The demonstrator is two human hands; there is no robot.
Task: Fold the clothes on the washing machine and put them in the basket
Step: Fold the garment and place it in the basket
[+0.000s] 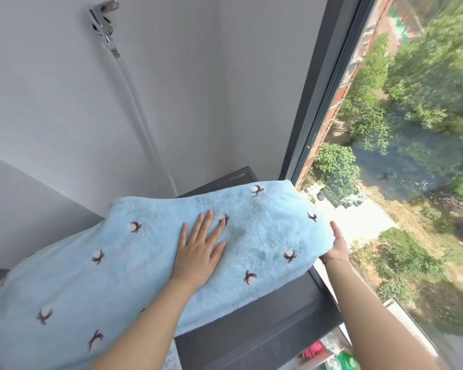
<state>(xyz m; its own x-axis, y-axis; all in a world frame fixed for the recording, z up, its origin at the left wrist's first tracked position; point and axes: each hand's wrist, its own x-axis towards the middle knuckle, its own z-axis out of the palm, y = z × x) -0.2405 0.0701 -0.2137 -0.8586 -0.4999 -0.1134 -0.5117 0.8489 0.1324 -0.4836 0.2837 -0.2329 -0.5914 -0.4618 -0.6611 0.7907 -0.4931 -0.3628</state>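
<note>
The left hand [198, 247] is pressing flat, fingers spread, on the middle of a light blue fleece blanket [112, 265]. The right hand [336, 245] is gripping its edge at centre right. The fluffy blanket, dotted with small white-and-brown cotton sprigs, is lying across the dark washing machine [273, 324], filling the lower left.

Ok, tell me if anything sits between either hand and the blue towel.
Nothing visible does. The left hand lies flat on top of the blue towel, fingers spread, and the right hand holds its right-hand edge by the window. The basket is not in view.
</note>
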